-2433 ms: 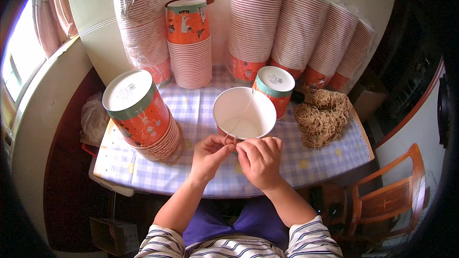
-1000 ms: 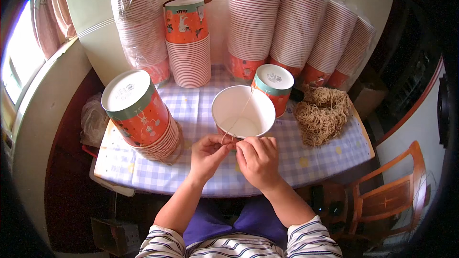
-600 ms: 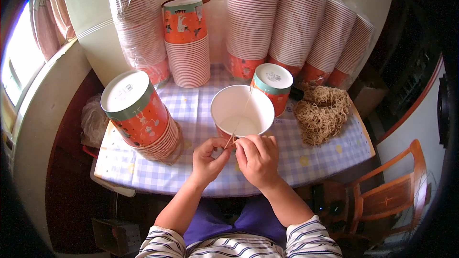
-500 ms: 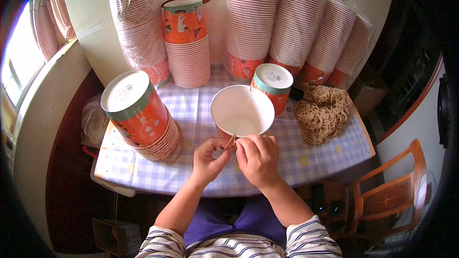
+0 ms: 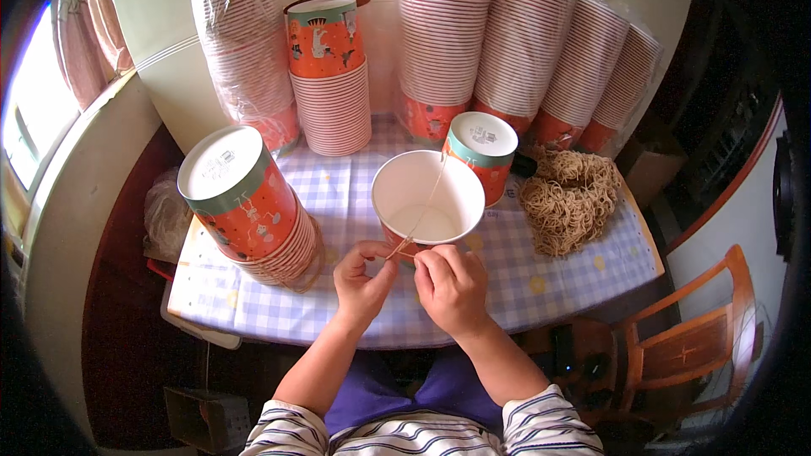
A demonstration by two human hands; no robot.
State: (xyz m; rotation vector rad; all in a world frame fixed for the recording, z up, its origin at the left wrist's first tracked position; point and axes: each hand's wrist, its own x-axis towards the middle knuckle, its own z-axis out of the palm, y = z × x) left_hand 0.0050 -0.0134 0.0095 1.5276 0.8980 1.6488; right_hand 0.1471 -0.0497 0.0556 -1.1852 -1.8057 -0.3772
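1. Your left hand [image 5: 361, 274] and right hand [image 5: 450, 285] sit close together at the near edge of the desk [image 5: 355, 203], both pinching a thin tan string [image 5: 422, 207] between fingertips, so neither one is slack or clenched on nothing.
2. Just beyond your fingers is the open paper cup [image 5: 428, 203], white inside and orange outside. The string runs from your pinch at its near rim up across the mouth to the far rim.
3. My read: you're mid-way on this one. The far end looks like it's already fixed at the rim, and the near end is what's left. I can't tell whether it's threaded through the near wall yet, your fingers cover that spot.
4. Right of your right hand, the heap of loose strings [image 5: 568, 198] is still big, so plenty of handles left.
5. Left of your left hand lies a stack of cups tipped on its side [image 5: 249, 203], and one upturned cup [image 5: 481, 156] stands just past the one you're on.
6. Farther back, the wrapped sleeves of cups [image 5: 515, 42] look unopened, so most of the pile seems undone.
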